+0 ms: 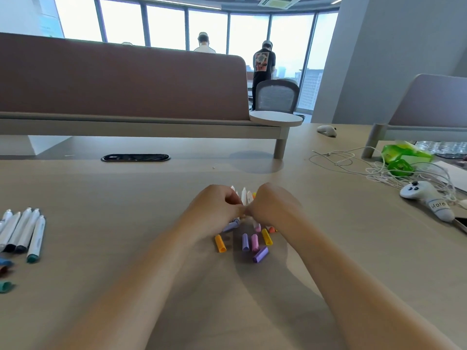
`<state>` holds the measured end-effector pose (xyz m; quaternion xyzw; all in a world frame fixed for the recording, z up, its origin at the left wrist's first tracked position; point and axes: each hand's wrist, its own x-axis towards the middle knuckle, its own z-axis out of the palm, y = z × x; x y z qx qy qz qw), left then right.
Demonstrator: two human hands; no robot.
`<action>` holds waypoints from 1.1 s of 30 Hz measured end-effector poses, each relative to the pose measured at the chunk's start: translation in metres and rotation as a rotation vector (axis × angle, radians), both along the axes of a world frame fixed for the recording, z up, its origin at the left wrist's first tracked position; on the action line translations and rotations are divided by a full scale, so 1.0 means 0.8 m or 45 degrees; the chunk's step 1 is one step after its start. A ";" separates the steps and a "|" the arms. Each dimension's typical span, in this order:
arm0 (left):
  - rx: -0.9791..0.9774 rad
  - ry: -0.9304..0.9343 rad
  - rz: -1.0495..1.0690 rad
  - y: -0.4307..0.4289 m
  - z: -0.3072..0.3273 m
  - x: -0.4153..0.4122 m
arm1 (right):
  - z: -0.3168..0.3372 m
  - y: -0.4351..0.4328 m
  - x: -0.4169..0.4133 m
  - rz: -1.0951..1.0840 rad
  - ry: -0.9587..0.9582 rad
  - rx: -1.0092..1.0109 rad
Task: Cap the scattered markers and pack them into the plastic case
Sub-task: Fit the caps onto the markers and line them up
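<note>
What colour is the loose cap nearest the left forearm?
The cap is orange; the head view shows it best.

An orange cap, purple caps, a pink cap and a yellow cap lie scattered at frame centre, with white markers pointing up just behind. Dark-ended markers lie side by side at the left edge.

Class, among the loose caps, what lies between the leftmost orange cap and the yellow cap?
In the head view, a lilac cap and a pink cap lie side by side between the orange cap and the yellow cap.
</note>
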<state>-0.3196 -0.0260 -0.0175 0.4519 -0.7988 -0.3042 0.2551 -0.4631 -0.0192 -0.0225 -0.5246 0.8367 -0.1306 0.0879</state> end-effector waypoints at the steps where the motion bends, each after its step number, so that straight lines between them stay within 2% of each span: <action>1: 0.018 -0.050 -0.065 0.002 -0.001 -0.001 | 0.003 0.002 -0.004 0.004 -0.093 -0.026; 7: -0.076 -0.377 -0.345 0.013 -0.008 -0.010 | 0.009 0.008 -0.022 -0.026 -0.462 -0.239; 13: -0.195 -0.440 -0.466 0.009 -0.017 -0.010 | 0.008 0.007 -0.027 -0.033 -0.513 -0.269; 17: -0.250 -0.406 -0.421 0.009 -0.019 -0.014 | 0.009 0.009 -0.025 -0.004 -0.541 -0.310; 19: -0.200 -0.247 -0.304 0.010 -0.014 -0.014 | 0.012 0.011 -0.025 0.010 -0.569 -0.364; 21: -0.047 -0.016 -0.158 0.004 -0.009 -0.011 | 0.015 0.014 -0.025 0.045 -0.578 -0.411; 25: 0.479 0.635 0.137 -0.014 0.000 0.005 | 0.018 0.021 -0.018 0.164 -0.647 -0.412; 27: 0.649 0.889 0.265 -0.022 0.003 0.010 | 0.019 0.023 -0.013 0.238 -0.674 -0.365; 30: 0.666 0.985 0.403 -0.031 0.002 0.017 | 0.023 0.025 -0.004 0.371 -0.779 -0.268; 33: 0.648 1.058 0.529 -0.038 -0.005 0.023 | 0.025 0.031 0.003 0.519 -0.739 -0.187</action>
